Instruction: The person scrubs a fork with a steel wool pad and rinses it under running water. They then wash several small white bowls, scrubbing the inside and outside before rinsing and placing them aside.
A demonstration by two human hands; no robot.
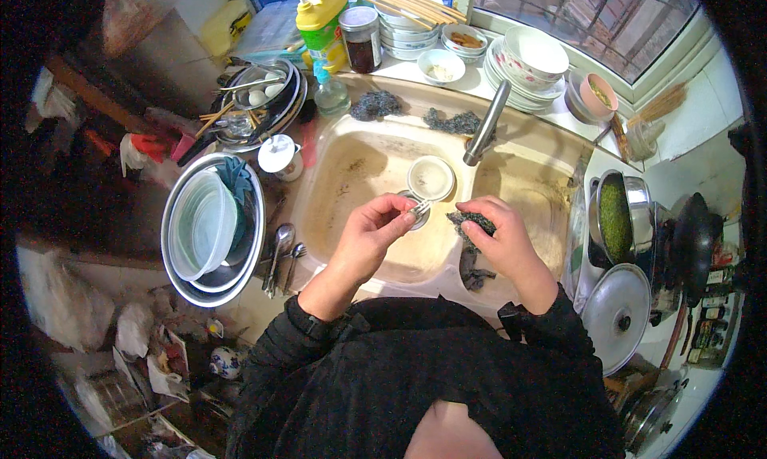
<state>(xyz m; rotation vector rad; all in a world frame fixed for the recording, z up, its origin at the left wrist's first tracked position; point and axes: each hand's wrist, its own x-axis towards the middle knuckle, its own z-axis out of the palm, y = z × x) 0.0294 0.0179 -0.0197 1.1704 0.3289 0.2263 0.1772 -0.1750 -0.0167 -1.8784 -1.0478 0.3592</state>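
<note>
Over the left basin of the beige double sink [335,219], my left hand [374,231] pinches the short handle of a small round pale dish [431,179], possibly a sink strainer. The round part points away from me, and its handle passes above the metal drain [422,218]. My right hand [500,231] grips a dark scouring pad [476,222] between thumb and fingers, just right of the handle and apart from it. A dark rag [476,277] lies at the near side of the right basin [527,207].
A metal faucet [488,123] reaches over the divider. Two dark scrubber clumps lie behind the basins, including one mesh clump [376,105]. Stacked bowls [409,36], plates [521,87] and a yellow-green jug [323,27] line the sill. Nested basins [257,243] stand left; a pot lid [617,321] leans right.
</note>
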